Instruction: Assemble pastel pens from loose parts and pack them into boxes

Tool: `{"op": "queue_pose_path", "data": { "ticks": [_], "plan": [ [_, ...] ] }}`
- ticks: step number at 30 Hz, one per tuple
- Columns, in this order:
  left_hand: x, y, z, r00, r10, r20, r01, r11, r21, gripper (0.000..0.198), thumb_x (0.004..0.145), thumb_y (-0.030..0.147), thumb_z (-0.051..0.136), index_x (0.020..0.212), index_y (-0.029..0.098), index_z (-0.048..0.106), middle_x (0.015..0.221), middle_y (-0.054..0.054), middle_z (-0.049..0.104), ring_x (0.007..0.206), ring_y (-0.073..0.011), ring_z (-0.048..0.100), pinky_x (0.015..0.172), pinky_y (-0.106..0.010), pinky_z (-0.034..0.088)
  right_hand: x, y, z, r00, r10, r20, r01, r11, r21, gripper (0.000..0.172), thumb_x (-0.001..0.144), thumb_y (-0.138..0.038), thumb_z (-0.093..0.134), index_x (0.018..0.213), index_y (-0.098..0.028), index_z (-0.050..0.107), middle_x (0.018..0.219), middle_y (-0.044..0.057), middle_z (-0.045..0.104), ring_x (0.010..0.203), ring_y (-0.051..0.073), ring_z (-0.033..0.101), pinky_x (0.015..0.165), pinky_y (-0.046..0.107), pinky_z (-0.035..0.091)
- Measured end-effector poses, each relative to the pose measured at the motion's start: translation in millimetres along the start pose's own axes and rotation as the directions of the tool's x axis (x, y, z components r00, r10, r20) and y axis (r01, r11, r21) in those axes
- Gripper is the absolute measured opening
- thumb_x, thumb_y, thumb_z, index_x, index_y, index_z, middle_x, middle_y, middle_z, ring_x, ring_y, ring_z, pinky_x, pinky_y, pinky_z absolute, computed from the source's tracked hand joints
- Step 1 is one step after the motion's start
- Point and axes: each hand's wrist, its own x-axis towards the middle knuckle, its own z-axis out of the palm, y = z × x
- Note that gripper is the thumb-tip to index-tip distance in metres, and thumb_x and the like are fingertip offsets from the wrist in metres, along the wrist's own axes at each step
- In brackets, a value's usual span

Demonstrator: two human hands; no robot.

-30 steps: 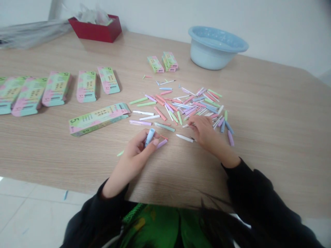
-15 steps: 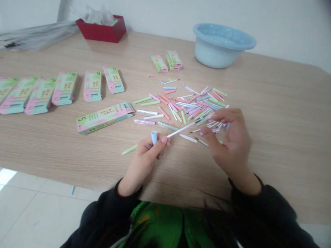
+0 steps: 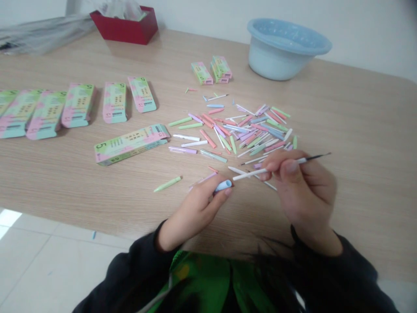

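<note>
My left hand (image 3: pixel 203 201) is closed round a light blue pen barrel (image 3: pixel 223 186) whose open end points right. My right hand (image 3: pixel 301 182) pinches a thin white refill (image 3: pixel 252 174) with a dark tip that sticks out past my fingers to the right. The refill's left end sits right at the barrel's mouth. Both hands hover low over the wooden table (image 3: pixel 358 143), just in front of a scattered pile of pastel pen parts (image 3: pixel 247 130).
A long pastel box (image 3: pixel 130 144) lies left of the pile, with a loose green barrel (image 3: pixel 167 184) in front of it. Several flat boxes (image 3: pixel 78 104) line the left side. Small boxes (image 3: pixel 211 71), a blue basin (image 3: pixel 286 48) and a red tray (image 3: pixel 125 24) stand at the back.
My right hand picked a white refill from the pile and carried it toward me. My left hand turned the blue barrel from upright to lying sideways, its mouth meeting the refill's end.
</note>
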Motion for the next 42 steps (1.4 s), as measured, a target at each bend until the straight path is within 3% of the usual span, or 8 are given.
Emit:
{"op": "queue_pose_path", "data": {
  "ticks": [7,12,20,26,33,36,39,42],
  "plan": [
    [-1.3,-4.3,1.6,1.000,0.030,0.002,-0.030,1.000,0.005,0.028,0.105,0.038,0.046,0.106,0.021,0.068,0.100,-0.005,0.072,0.096,-0.0230,0.065,0.088,-0.034,0.049,-0.1,-5.4,1.7,0.983,-0.047,0.178,0.067,0.992,-0.111,0.024,0.105,-0.025,0.050,0.086,-0.026,0.066,0.075,0.001,0.064,0.073,0.017,0.062,0.068,0.032,0.049],
    [-1.3,-4.0,1.1,0.995,0.060,0.074,-0.057,0.998,-0.035,0.029,0.106,0.039,0.045,0.111,0.021,0.066,0.105,-0.006,0.072,0.102,-0.0241,0.065,0.098,-0.038,0.048,2.4,1.5,12.5,0.922,-0.027,0.385,0.082,0.989,-0.127,0.020,0.101,-0.018,0.052,0.086,-0.023,0.064,0.080,0.000,0.068,0.076,0.015,0.064,0.071,0.029,0.050],
    [-3.8,1.0,-6.2,0.999,0.037,0.034,-0.034,0.994,-0.104,0.034,0.106,0.042,0.042,0.115,0.022,0.069,0.109,-0.006,0.073,0.105,-0.0245,0.066,0.096,-0.036,0.050,0.4,4.0,14.5,0.928,0.088,0.362,-0.079,0.996,-0.039,0.017,0.097,-0.029,0.064,0.113,-0.026,0.067,0.095,0.002,0.071,0.077,0.016,0.064,0.073,0.032,0.053],
    [-6.4,-0.1,-7.2,0.996,0.065,0.053,-0.057,0.990,-0.131,0.030,0.105,0.037,0.045,0.121,0.025,0.067,0.115,-0.005,0.074,0.112,-0.0244,0.064,0.110,-0.041,0.042,3.6,0.7,18.7,0.955,0.105,0.278,-0.107,0.994,-0.008,0.019,0.096,-0.025,0.064,0.079,-0.023,0.071,0.068,-0.003,0.065,0.062,0.013,0.059,0.061,0.028,0.048],
    [-12.2,0.4,-13.8,0.996,-0.069,-0.047,0.057,0.973,-0.223,0.036,0.103,0.042,0.045,0.080,0.021,0.062,0.074,-0.001,0.060,0.071,-0.0192,0.054,0.069,-0.031,0.044,4.5,9.9,40.3,0.862,0.232,0.451,-0.280,0.959,0.041,0.012,0.088,-0.031,0.074,0.081,-0.021,0.070,0.075,0.000,0.068,0.072,0.017,0.062,0.069,0.032,0.051],
    [-20.3,-6.0,-22.2,0.985,-0.139,-0.099,0.107,0.956,-0.275,0.045,0.101,0.051,0.048,0.069,0.021,0.054,0.066,0.001,0.049,0.063,-0.0164,0.045,0.061,-0.029,0.038,21.0,12.5,29.3,0.797,0.297,0.525,-0.343,0.939,-0.010,0.039,0.081,-0.034,0.081,0.112,-0.023,0.060,0.082,-0.002,0.067,0.069,0.015,0.061,0.066,0.029,0.052],
    [-31.2,-20.1,-33.1,0.949,-0.266,-0.169,0.173,0.888,-0.425,0.052,0.099,0.059,0.050,0.064,0.021,0.046,0.062,0.003,0.038,0.056,-0.0131,0.034,0.051,-0.026,0.029,52.1,26.0,2.5,0.823,0.298,0.484,-0.226,0.953,-0.201,0.036,0.089,-0.030,0.069,0.122,-0.022,0.056,0.081,-0.002,0.065,0.067,0.013,0.060,0.065,0.028,0.050],
    [-38.6,-33.5,-43.1,0.916,-0.368,-0.158,0.195,0.756,-0.625,0.052,0.097,0.062,0.053,0.066,0.021,0.043,0.061,0.005,0.033,0.053,-0.0108,0.026,0.048,-0.024,0.024,92.4,56.0,-27.6,0.819,0.324,0.473,-0.045,0.858,-0.511,0.017,0.092,-0.029,0.059,0.100,-0.019,0.071,0.076,0.001,0.067,0.062,0.015,0.059,0.058,0.028,0.045]
  ]
}}
